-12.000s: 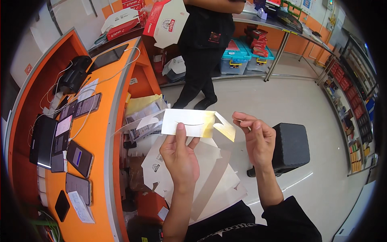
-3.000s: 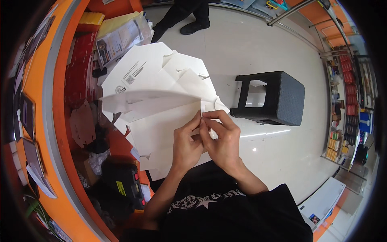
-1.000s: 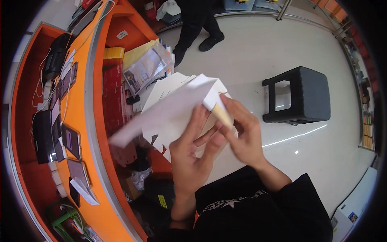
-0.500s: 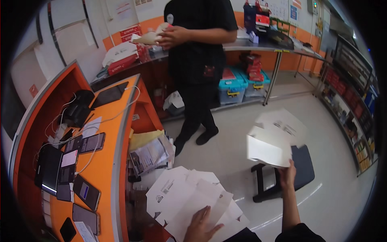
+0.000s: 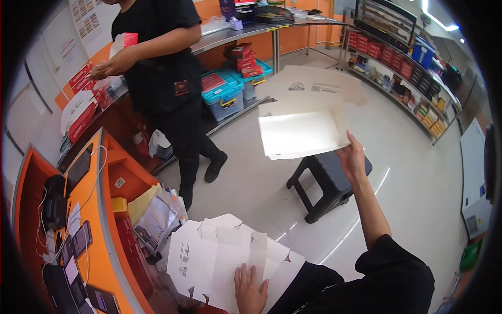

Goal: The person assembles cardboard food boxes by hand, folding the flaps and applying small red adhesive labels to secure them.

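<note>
My right hand (image 5: 352,157) grips a white cardboard box blank (image 5: 300,133) by its near right edge. Its broad panel is bright, and a wide flap with small printed marks spreads out behind it. The blank is held in the air, out over a black stool (image 5: 334,178). My left hand (image 5: 251,289) lies with fingers spread on a pile of flat white box blanks (image 5: 219,256). Those blanks overlap one another in front of my body, with notched edges and printing on some.
An orange counter (image 5: 99,193) with phones and cables stands at left. Beside it sit plastic-wrapped papers (image 5: 157,222). A co-worker in black (image 5: 162,78) stands beyond, holding something. Blue-lidded bins (image 5: 222,97) sit under a metal table. Shelves of red boxes (image 5: 387,57) stand far right.
The view has swung to the right. My right arm reaches farther out, and the held blank faces me more fully. My left hand stays on the pile.
</note>
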### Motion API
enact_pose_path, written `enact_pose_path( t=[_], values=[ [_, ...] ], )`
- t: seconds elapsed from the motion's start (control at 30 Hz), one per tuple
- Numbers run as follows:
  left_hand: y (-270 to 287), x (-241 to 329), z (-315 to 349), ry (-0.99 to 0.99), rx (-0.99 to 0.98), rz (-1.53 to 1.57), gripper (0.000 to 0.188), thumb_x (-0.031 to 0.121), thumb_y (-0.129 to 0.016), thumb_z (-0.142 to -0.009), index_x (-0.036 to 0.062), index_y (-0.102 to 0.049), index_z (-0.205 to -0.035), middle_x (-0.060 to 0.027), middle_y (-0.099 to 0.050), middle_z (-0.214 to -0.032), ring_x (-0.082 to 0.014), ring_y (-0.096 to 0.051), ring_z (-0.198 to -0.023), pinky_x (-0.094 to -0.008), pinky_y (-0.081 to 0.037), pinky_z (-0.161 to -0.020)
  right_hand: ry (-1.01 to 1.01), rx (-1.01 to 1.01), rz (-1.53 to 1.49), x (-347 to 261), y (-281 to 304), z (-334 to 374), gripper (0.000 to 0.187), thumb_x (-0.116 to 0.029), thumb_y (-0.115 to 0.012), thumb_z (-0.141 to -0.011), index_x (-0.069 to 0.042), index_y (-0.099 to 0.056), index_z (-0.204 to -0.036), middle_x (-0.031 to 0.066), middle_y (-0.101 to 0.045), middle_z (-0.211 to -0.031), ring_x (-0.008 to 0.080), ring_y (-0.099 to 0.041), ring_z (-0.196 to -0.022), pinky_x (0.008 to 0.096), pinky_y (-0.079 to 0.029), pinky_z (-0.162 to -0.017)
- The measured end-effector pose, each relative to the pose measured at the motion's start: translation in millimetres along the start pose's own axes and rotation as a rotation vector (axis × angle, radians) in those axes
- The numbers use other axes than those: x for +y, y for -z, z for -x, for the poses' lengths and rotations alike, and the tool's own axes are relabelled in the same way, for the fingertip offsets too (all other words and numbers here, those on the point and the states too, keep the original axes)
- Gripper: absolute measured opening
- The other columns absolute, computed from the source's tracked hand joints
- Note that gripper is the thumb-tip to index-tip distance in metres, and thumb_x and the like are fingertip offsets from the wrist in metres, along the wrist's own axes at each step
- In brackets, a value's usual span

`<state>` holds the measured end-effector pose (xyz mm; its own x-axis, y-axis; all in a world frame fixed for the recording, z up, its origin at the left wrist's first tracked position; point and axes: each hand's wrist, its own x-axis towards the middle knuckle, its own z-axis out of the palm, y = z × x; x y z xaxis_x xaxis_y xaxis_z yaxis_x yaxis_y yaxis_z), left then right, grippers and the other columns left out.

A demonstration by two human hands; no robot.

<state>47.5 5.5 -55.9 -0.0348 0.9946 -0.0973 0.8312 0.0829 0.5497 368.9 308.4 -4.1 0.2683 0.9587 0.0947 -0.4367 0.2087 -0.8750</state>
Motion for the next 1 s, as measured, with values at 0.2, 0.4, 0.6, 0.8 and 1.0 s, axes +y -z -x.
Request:
enact_pose_path(
  t=[0.2, 0.4, 0.6, 0.8, 1.0],
  values=[
    [-2.2, 4.4, 3.2, 0.043, 0.004, 0.021, 0.061, 0.029, -0.073, -0.08, -0.0029, -0.054, -0.127, -0.0257, -0.038, -0.143, -0.0465, -0.028, -0.135, -0.0506, -0.03, -0.109, -0.071, -0.091, -0.16, -14.0, -10.8, 7.2, 0.049, -0.032, -0.05, -0.098, 0.004, -0.045, -0.132, 0.0138, -0.051, -0.132, 0.0229, -0.049, -0.122, 0.041, -0.039, -0.103],
    [12.1, 19.7, 3.0, 0.067, 0.031, -0.225, 0.055, 0.022, -0.068, -0.082, -0.0033, -0.051, -0.128, -0.0257, -0.04, -0.142, -0.0434, -0.032, -0.135, -0.0487, -0.031, -0.109, -0.151, -0.041, -0.101, 9.7, -8.2, 2.3, 0.049, -0.036, -0.044, -0.101, -0.001, -0.045, -0.135, 0.0099, -0.051, -0.134, 0.0206, -0.05, -0.121, 0.04, -0.042, -0.1],
    [-17.0, -1.7, 5.5, 0.066, 0.006, -0.134, 0.061, 0.025, -0.061, -0.088, 0.0002, -0.041, -0.14, -0.0236, -0.033, -0.148, -0.0423, -0.025, -0.138, -0.0489, -0.021, -0.115, -0.129, 0.201, 0.198, 63.0, 162.5, -49.2, 0.044, -0.035, -0.042, -0.1, -0.003, -0.054, -0.128, 0.011, -0.061, -0.115, 0.019, -0.062, -0.097, 0.0335, -0.053, -0.079],
    [-34.9, -16.9, 15.9, 0.087, 0.152, -0.072, 0.05, 0.001, -0.05, -0.084, -0.0016, -0.048, -0.133, -0.0227, -0.045, -0.14, -0.0406, -0.033, -0.136, -0.0477, -0.028, -0.112, 0.181, 0.55, 1.296, 131.0, 260.0, -58.2, 0.044, -0.031, -0.041, -0.098, 0.008, -0.063, -0.105, 0.0282, -0.065, -0.1, 0.0433, -0.063, -0.093, 0.0466, -0.048, -0.08],
    [12.8, 10.3, 12.8, 0.016, 0.367, 0.018, 0.044, -0.009, -0.044, -0.08, -0.0036, -0.057, -0.121, -0.0227, -0.062, -0.118, -0.0376, -0.058, -0.113, -0.0421, -0.049, -0.095, 0.077, 0.53, 1.42, 119.0, 269.3, -39.0, 0.04, -0.027, -0.045, -0.096, 0.008, -0.063, -0.098, 0.0304, -0.063, -0.097, 0.047, -0.06, -0.092, 0.0497, -0.046, -0.082]
  ],
)
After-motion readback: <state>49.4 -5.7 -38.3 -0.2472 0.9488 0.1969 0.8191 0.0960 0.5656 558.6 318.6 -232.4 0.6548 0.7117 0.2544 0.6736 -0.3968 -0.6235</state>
